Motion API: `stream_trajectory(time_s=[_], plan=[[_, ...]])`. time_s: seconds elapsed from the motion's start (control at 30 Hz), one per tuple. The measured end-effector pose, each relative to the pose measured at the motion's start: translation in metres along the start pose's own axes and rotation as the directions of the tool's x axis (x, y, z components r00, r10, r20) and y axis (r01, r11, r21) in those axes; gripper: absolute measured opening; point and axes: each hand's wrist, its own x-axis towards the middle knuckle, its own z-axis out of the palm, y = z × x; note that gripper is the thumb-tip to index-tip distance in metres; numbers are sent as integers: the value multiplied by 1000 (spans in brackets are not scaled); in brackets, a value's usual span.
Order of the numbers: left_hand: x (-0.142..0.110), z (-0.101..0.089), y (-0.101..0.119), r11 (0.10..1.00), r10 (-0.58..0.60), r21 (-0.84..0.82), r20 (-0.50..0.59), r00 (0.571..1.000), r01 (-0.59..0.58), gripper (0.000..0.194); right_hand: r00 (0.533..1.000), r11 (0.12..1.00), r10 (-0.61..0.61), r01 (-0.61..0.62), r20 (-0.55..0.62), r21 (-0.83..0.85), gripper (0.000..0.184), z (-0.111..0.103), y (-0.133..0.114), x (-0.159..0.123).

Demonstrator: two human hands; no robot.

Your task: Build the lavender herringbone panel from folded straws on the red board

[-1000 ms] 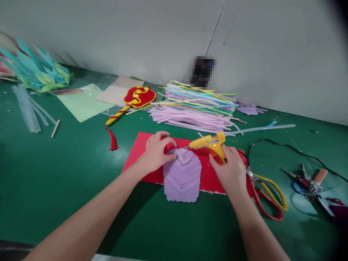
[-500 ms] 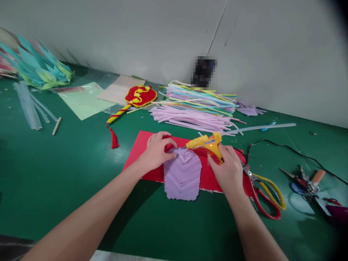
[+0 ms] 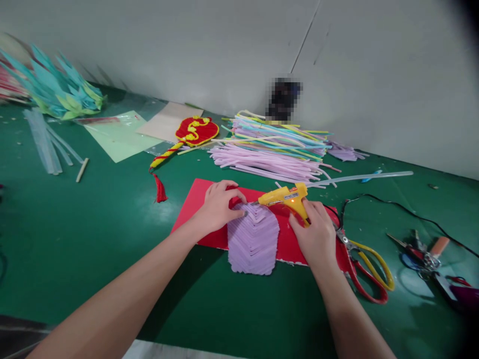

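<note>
My right hand (image 3: pixel 316 234) is closed round the grip of a yellow hot glue gun (image 3: pixel 284 197), its nozzle pointing left at the top of a lilac chevron-patterned piece (image 3: pixel 253 238). A long clear glue stick (image 3: pixel 359 177) sticks out of the gun's back. My left hand (image 3: pixel 219 205) rests with curled fingers pressing on the upper left edge of the lilac piece. The piece lies on a red sheet (image 3: pixel 190 209) on the green table.
A pile of pastel pipe cleaners (image 3: pixel 269 147) lies behind the red sheet. A red and yellow ornament with a tassel (image 3: pixel 189 134), pale sheets (image 3: pixel 112 139), clear glue sticks (image 3: pixel 45 144) and turquoise feathery pieces (image 3: pixel 60 89) lie to the left. Red-and-yellow scissors (image 3: pixel 364 269), a black cable (image 3: pixel 404 207) and small tools (image 3: pixel 422 254) lie right.
Both hands and the glue gun stay at the top of the lilac piece. The view has shifted slightly; nothing was picked up or let go.
</note>
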Motion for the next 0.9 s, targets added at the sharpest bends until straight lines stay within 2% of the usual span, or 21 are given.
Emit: stream_trajectory(time_s=[0.9], plan=[[-2, -3, 4, 1000, -9, -6, 8, 1000, 9, 19, 1000, 997, 8, -9, 10, 73, 33, 0, 3, 0]])
